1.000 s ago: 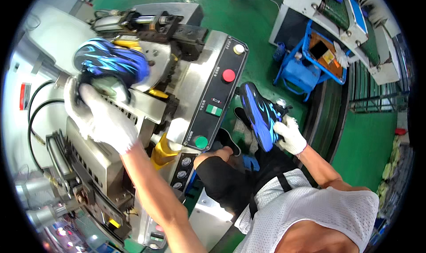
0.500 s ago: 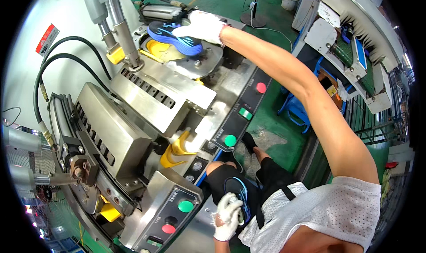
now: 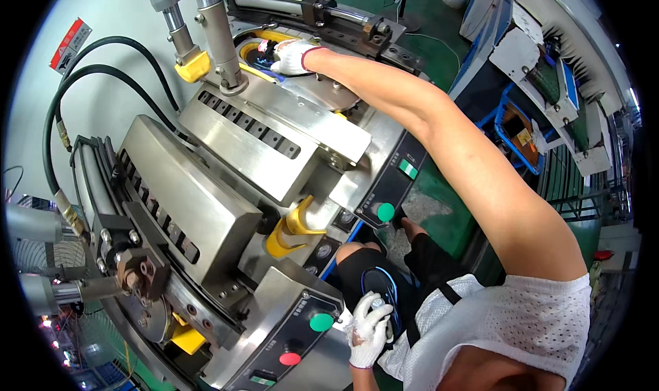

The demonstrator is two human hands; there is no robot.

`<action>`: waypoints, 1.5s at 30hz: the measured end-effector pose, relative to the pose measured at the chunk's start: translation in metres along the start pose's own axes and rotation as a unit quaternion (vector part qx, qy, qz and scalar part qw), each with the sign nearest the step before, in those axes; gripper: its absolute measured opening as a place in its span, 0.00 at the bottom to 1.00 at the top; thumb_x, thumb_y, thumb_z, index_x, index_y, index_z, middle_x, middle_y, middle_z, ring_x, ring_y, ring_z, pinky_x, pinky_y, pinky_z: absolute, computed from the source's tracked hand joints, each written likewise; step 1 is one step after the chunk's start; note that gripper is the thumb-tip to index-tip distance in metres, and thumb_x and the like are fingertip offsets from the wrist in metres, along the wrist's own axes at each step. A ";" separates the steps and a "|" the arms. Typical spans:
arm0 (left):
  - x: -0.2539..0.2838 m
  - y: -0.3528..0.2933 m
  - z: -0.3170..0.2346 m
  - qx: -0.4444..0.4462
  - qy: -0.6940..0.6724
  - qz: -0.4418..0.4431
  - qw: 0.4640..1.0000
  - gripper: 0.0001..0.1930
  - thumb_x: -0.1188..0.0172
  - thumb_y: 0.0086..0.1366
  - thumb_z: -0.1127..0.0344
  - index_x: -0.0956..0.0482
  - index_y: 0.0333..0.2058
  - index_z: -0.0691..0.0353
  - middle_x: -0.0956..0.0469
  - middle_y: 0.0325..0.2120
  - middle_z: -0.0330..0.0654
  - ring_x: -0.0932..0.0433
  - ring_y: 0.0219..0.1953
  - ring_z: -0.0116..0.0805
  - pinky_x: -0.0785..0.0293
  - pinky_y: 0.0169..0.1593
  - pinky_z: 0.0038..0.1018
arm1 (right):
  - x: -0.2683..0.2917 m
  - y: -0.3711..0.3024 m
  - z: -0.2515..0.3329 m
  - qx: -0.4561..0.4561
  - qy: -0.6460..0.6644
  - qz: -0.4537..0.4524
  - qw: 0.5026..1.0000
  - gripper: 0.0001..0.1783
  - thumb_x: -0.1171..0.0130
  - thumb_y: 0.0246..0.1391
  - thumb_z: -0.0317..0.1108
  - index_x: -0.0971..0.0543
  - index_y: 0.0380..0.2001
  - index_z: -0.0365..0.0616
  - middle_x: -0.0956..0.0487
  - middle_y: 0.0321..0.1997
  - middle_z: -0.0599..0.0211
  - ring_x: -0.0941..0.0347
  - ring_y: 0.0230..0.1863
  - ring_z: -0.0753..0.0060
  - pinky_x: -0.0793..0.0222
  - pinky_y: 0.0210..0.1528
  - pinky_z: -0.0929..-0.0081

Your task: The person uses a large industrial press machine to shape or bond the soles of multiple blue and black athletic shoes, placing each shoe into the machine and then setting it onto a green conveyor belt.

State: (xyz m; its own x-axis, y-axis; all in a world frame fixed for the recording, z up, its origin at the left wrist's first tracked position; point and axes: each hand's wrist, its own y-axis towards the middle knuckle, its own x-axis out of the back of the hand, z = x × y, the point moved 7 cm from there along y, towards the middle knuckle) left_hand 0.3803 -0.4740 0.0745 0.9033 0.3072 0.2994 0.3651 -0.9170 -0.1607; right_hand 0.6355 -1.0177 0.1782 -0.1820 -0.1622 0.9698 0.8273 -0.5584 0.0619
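My right hand [image 3: 292, 56], in a white glove, reaches far across the machine and is closed on a black-and-blue sports shoe [image 3: 259, 59]. That shoe sits low inside a yellow-lined station, and its near side is partly hidden by the glove. Close to my lap, my left hand [image 3: 371, 328], also gloved, has its fingers bent around a second dark shoe [image 3: 379, 286] with light-blue lines. Part of this shoe lies behind the fingers, and it blends with my black shorts. A small pale object [image 3: 378, 303] shows at the left fingertips; I cannot tell its kind.
The metal press [image 3: 274, 140] fills the left and middle. Beside it are yellow pads [image 3: 292, 233], a front control panel [image 3: 292, 332] with green and red buttons, and black hoses [image 3: 103, 82]. A blue crate [image 3: 515, 133] and a brush machine [image 3: 549, 82] stand at right.
My right hand has lowered the shoe from above the far station into its yellow lining. The left hand stays by my lap with the other shoe. The whole view has shifted somewhat.
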 end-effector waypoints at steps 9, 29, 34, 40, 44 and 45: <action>-0.021 -0.001 -0.009 -0.040 -0.050 -0.051 0.997 0.12 0.36 0.59 0.77 0.13 0.42 0.61 0.23 0.57 0.51 0.27 0.65 0.52 0.32 0.68 0.42 | 0.024 -0.355 0.069 0.225 0.272 -0.148 0.924 0.45 0.39 0.63 0.53 0.38 0.71 0.31 0.37 0.75 0.36 0.42 0.77 0.40 0.46 0.78 0.52; -0.189 0.080 -0.253 -0.391 0.088 -0.074 0.913 0.16 0.35 0.59 0.84 0.20 0.45 0.61 0.26 0.55 0.52 0.26 0.61 0.53 0.35 0.70 0.46 | 0.041 -0.682 -0.042 -0.085 0.409 -0.123 0.900 0.69 0.23 0.46 0.48 0.58 0.79 0.34 0.57 0.83 0.41 0.61 0.84 0.47 0.60 0.83 0.60; -0.295 0.066 -0.340 -0.544 0.041 0.105 0.832 0.31 0.28 0.54 0.79 0.23 0.58 0.58 0.33 0.65 0.59 0.31 0.67 0.63 0.32 0.68 0.51 | 0.101 -0.731 -0.139 -0.150 0.452 -0.507 0.718 0.60 0.25 0.53 0.49 0.49 0.78 0.39 0.43 0.79 0.51 0.46 0.79 0.54 0.50 0.80 0.60; -0.315 0.070 -0.270 -0.492 0.071 0.217 0.840 0.29 0.28 0.57 0.78 0.24 0.58 0.60 0.28 0.62 0.60 0.26 0.63 0.62 0.28 0.65 0.48 | 0.149 -0.784 -0.380 -0.477 0.186 -0.563 0.649 0.25 0.48 0.71 0.46 0.19 0.56 0.37 0.16 0.53 0.57 0.22 0.57 0.63 0.29 0.63 0.64; -0.282 0.094 -0.157 -0.290 0.125 0.200 0.928 0.25 0.29 0.60 0.75 0.22 0.56 0.65 0.26 0.60 0.58 0.24 0.60 0.59 0.26 0.63 0.44 | 0.188 -0.815 -0.576 -0.613 0.019 -0.434 0.660 0.44 0.53 0.63 0.68 0.22 0.61 0.37 0.18 0.57 0.48 0.22 0.59 0.52 0.30 0.63 0.60; -0.275 0.096 -0.140 -0.249 0.138 0.197 0.938 0.24 0.30 0.60 0.74 0.22 0.56 0.64 0.25 0.60 0.57 0.24 0.60 0.58 0.26 0.63 0.43 | 0.204 -0.841 -0.626 -0.643 -0.007 -0.380 0.665 0.49 0.54 0.60 0.73 0.23 0.63 0.37 0.19 0.59 0.46 0.22 0.59 0.49 0.31 0.64 0.58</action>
State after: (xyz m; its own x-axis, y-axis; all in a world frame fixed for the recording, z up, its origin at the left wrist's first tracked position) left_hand 0.1353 -0.6823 0.1087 0.8287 -0.0946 0.5516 -0.1973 -0.9717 0.1298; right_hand -0.4298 -1.0903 0.1763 -0.2759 0.5665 0.7765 -0.6401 -0.7109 0.2913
